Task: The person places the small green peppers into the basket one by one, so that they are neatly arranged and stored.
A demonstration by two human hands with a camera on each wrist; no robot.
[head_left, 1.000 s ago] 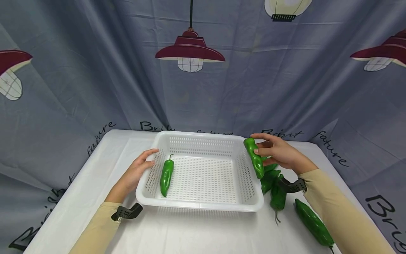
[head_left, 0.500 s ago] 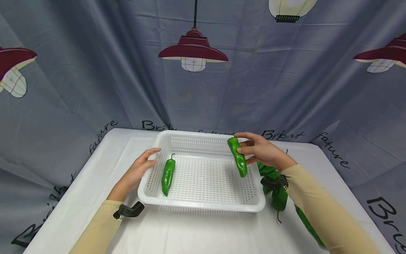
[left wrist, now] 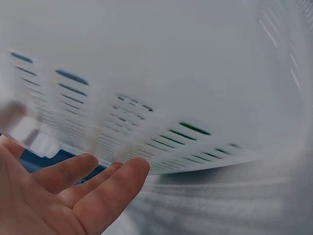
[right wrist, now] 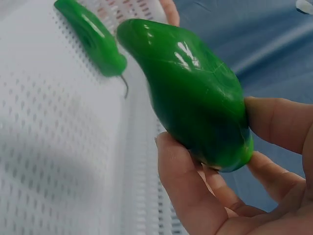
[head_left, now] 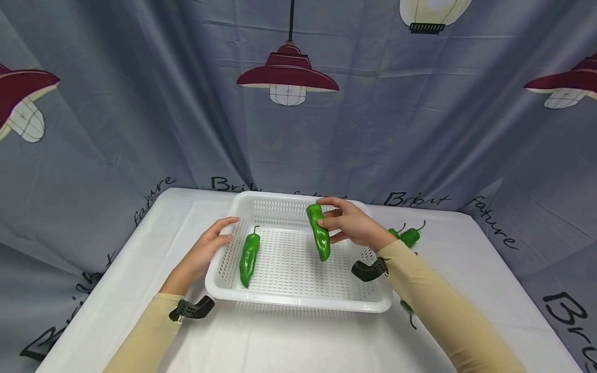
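Observation:
My right hand (head_left: 347, 221) pinches a glossy green pepper (head_left: 319, 232) between thumb and fingers, over the right half of a white perforated plastic basket (head_left: 298, 300). In the right wrist view this pepper (right wrist: 195, 93) looks bumpy, with its tapered end pointing away from the palm. A second green pepper (head_left: 249, 258) lies in the basket near the left wall, its thin stem toward the back. At the basket's left rim is my left hand (head_left: 207, 248). Its fingers (left wrist: 115, 188) are fairly straight against the outer side in the left wrist view.
Right of the basket, more green peppers (head_left: 410, 237) lie on the white-covered table (head_left: 298, 344), partly hidden behind the right sleeve (head_left: 438, 295). A blue-grey curtain (head_left: 354, 129) printed with lamps hangs behind the table.
My right hand has carried the pepper leftward, from beyond the basket's right rim to above its inside. The left hand stays at the left rim.

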